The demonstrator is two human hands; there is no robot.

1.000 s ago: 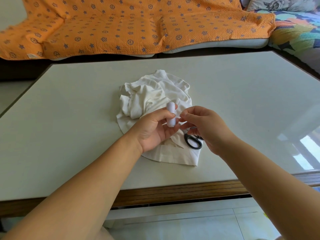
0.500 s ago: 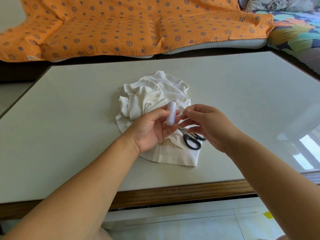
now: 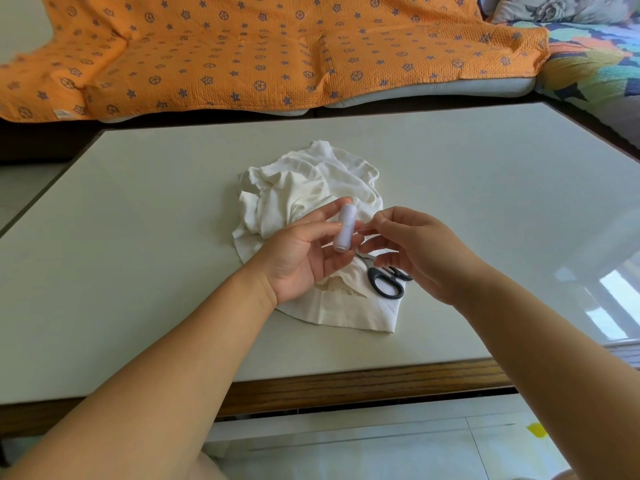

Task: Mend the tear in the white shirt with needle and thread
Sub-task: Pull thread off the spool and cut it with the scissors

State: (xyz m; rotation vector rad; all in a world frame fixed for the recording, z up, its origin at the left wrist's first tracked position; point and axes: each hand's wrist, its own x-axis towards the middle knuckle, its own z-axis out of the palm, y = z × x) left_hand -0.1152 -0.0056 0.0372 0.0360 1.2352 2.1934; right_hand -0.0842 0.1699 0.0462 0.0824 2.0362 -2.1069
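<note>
The white shirt [image 3: 304, 188] lies crumpled in the middle of the table [image 3: 138, 237]. Above its near part my left hand [image 3: 304, 254] holds a white thread spool [image 3: 344, 227] upright between thumb and fingers. My right hand [image 3: 412, 247] is just right of the spool, its thumb and forefinger pinching a thin thread end [image 3: 369, 231] drawn from the spool. Black-handled scissors [image 3: 386, 280] lie on the shirt under my right hand, their blades partly hidden. No needle shows.
An orange star-patterned blanket [image 3: 259, 53] covers the sofa behind the table. A colourful quilt [image 3: 595, 64] lies at the far right. The table's wooden front edge [image 3: 346, 382] runs below my forearms, with pale floor tiles beneath.
My right hand has drawn a little to the right of the spool, pulling a short length of thread out. The left hand has kept the spool in nearly the same place.
</note>
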